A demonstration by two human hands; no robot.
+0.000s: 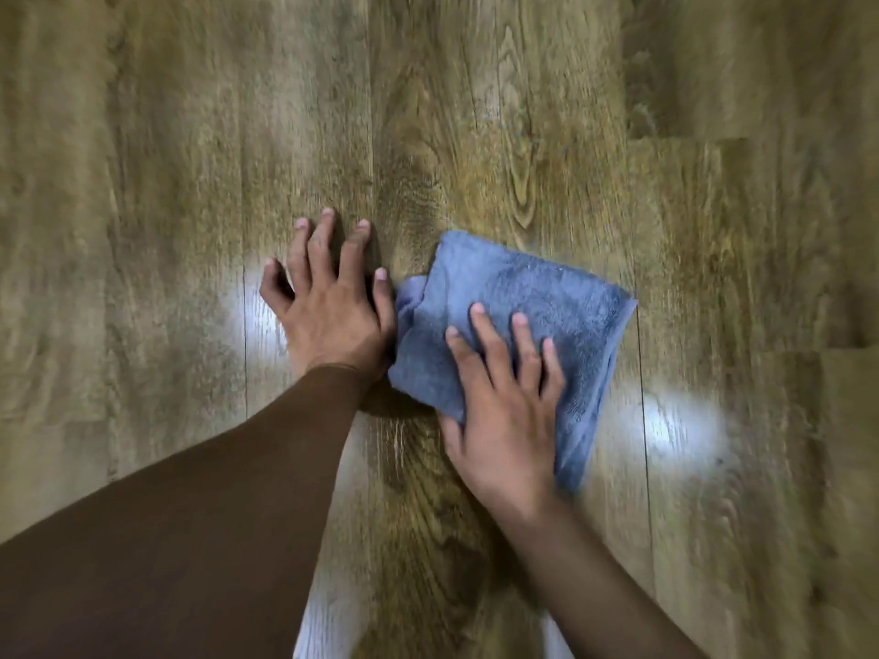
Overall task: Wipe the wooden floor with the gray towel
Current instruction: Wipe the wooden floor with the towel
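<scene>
A folded blue-gray towel (518,297) lies flat on the wooden floor (475,111) just right of centre. My right hand (504,401) presses down on the towel's near part, fingers spread over the cloth and thumb at its near-left edge. My left hand (328,297) rests flat on the bare floor just left of the towel, fingers apart and pointing away from me; its thumb side touches the towel's bunched left edge. It holds nothing. Both forearms reach in from the bottom of the view.
Brown wood-grain planks fill the whole view, with seams running away from me. Bright light reflections show on the floor (680,425) to the right of the towel and beside my left hand. The picture's edges are blurred.
</scene>
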